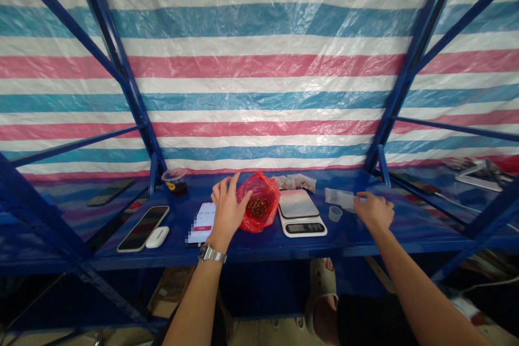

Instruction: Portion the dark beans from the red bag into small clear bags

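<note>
My left hand (229, 204), with a silver watch at its wrist, is at the left side of a red plastic bag (265, 186). Its fingers are apart, and the thumb overlaps the bag's edge; whether it touches is unclear. Small brown pieces (258, 207), like nuts or beans, lie inside the opened bag. On the right, my right hand (373, 211) has its fingers closed at the end of a small clear plastic bag (338, 197) lying flat. Just left of that hand stands a small clear cup (334, 213). Between my hands sits a white kitchen scale (299, 205).
Filled clear packets (302, 182) lie behind the scale. To the left are a lit phone (201, 224), a dark-screened phone (142, 230), a white earbud case (157, 237) and a tub of dark liquid (175, 183). Blue metal posts (399, 75) frame the blue shelf (259, 246).
</note>
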### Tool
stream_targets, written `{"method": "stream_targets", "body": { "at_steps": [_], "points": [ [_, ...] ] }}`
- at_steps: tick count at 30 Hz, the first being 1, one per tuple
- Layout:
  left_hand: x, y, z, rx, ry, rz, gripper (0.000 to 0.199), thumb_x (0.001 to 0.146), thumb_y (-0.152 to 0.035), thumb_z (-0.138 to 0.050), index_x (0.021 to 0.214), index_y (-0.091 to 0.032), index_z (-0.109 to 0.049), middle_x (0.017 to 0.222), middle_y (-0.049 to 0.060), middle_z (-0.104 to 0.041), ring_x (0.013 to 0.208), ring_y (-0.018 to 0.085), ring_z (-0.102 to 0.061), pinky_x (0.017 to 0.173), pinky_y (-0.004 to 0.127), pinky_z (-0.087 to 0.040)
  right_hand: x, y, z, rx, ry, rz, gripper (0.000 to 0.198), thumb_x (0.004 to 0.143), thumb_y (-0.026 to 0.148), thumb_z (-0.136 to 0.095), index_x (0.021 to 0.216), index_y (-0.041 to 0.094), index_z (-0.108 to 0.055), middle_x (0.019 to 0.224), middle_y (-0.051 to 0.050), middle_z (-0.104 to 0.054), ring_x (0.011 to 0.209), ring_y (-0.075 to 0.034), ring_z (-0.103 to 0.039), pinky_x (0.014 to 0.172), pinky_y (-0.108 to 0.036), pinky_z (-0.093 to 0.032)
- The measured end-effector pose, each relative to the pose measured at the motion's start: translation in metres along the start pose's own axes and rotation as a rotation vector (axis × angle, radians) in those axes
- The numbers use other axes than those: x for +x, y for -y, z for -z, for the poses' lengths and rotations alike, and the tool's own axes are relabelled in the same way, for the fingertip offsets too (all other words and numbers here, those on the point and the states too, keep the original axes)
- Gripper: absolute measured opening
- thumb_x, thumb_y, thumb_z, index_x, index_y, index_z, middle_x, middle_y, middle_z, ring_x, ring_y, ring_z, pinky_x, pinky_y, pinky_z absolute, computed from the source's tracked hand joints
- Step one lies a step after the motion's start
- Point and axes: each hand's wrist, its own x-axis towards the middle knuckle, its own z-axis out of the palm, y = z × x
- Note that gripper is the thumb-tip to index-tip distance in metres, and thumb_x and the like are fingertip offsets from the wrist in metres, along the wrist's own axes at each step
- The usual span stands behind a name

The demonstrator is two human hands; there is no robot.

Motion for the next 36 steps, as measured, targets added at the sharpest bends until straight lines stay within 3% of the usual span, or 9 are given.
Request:
{"method": "stream_targets", "body": {
  "at_steps": [3, 9, 15, 20, 25, 27, 30, 33, 36],
  "points": [
    [-0.001, -0.003, -0.003, -0.008, 0.006, -0.012, 0.058, 0.097, -0.044, -0.057, 0.151, -0.026, -0.046, 0.136, 0.015, -0.054, 0.124, 0.034, -0.045, 0.105, 0.052, -0.040, -0.003, 0.010, -0.011, -0.002, -0.073, 0.135, 0.040, 0.087, 0.036, -0.054, 0.114, 0.021, -0.079, 0.129, -0.020, -0.066, 0.120, -0.042, -0.051, 0.094, -0.054, -0.041],
    [-0.004, -0.009, -0.010, -0.013, 0.034, -0.026, 0.053, 0.099, -0.044, -0.054, 0.149, -0.027, -0.049, 0.137, 0.014, -0.054, 0.125, 0.034, -0.045, 0.105, 0.053, -0.040, -0.020, 0.078, -0.040, -0.031, 0.247, 0.518, 0.039, 0.096, 0.051, -0.051, 0.107, 0.029, -0.082, 0.137, -0.007, -0.068, 0.138, -0.042, -0.040, 0.111, -0.061, -0.030],
    [-0.007, 0.000, -0.007, -0.015, 0.008, -0.025, 0.050, 0.099, -0.044, -0.055, 0.146, -0.027, -0.053, 0.134, 0.014, -0.056, 0.124, 0.034, -0.046, 0.104, 0.053, -0.041, -0.021, 0.093, -0.055, -0.155, 0.453, 0.480, 0.055, 0.104, 0.051, -0.035, 0.119, 0.019, -0.078, 0.135, -0.013, -0.069, 0.147, -0.043, -0.035, 0.117, -0.066, -0.022],
    [-0.004, -0.005, -0.001, -0.162, -0.043, -0.009, 0.038, 0.097, -0.040, -0.059, 0.133, -0.028, -0.064, 0.125, 0.011, -0.063, 0.120, 0.033, -0.051, 0.105, 0.052, -0.041, -0.029, 0.093, -0.033, 0.158, 0.173, 0.579, 0.047, 0.103, 0.046, -0.040, 0.123, 0.021, -0.074, 0.138, -0.013, -0.067, 0.137, -0.038, -0.050, 0.114, -0.065, -0.034],
    [-0.002, -0.027, -0.006, -0.810, 0.067, 0.142, 0.035, 0.097, -0.046, -0.059, 0.121, -0.021, -0.067, 0.104, 0.008, -0.072, 0.088, 0.020, -0.067, 0.085, 0.034, -0.053, -0.077, 0.118, 0.019, 0.703, 0.004, 0.846, 0.046, 0.105, 0.043, -0.043, 0.139, 0.022, -0.064, 0.143, -0.012, -0.063, 0.134, -0.028, -0.057, 0.117, -0.048, -0.044],
    [-0.002, -0.033, -0.010, -1.029, 0.142, 0.249, 0.047, 0.096, -0.055, -0.058, 0.125, -0.020, -0.066, 0.104, 0.009, -0.075, 0.080, 0.018, -0.068, 0.075, 0.031, -0.054, -0.104, 0.129, 0.035, 0.748, 0.022, 0.995, 0.042, 0.104, 0.035, -0.046, 0.141, 0.023, -0.063, 0.144, -0.011, -0.063, 0.134, -0.027, -0.058, 0.116, -0.048, -0.045],
    [-0.001, -0.031, -0.015, -1.175, 0.133, 0.352, 0.052, 0.094, -0.060, -0.057, 0.125, -0.020, -0.069, 0.118, 0.011, -0.076, 0.093, 0.021, -0.071, 0.080, 0.031, -0.055, -0.140, 0.141, 0.042, 0.720, 0.153, 1.219, 0.040, 0.102, 0.025, -0.051, 0.140, 0.026, -0.064, 0.137, -0.009, -0.068, 0.129, -0.027, -0.062, 0.113, -0.050, -0.049],
    [0.000, -0.019, -0.016, -1.149, 0.087, 0.391, 0.044, 0.092, -0.054, -0.065, 0.117, -0.020, -0.074, 0.123, 0.010, -0.075, 0.109, 0.023, -0.070, 0.094, 0.033, -0.054, -0.161, 0.148, 0.034, 0.717, 0.263, 1.287, 0.038, 0.099, 0.020, -0.055, 0.135, 0.025, -0.067, 0.130, -0.007, -0.073, 0.123, -0.026, -0.066, 0.110, -0.048, -0.052],
    [0.000, -0.009, -0.013, -1.122, 0.123, 0.393, 0.042, 0.087, -0.049, -0.073, 0.116, -0.019, -0.074, 0.118, 0.010, -0.077, 0.104, 0.023, -0.072, 0.092, 0.033, -0.055, -0.165, 0.152, 0.023, 0.722, 0.281, 1.280, 0.032, 0.099, 0.018, -0.055, 0.125, 0.025, -0.072, 0.122, -0.005, -0.076, 0.121, -0.025, -0.065, 0.110, -0.046, -0.052]
  ]
}}
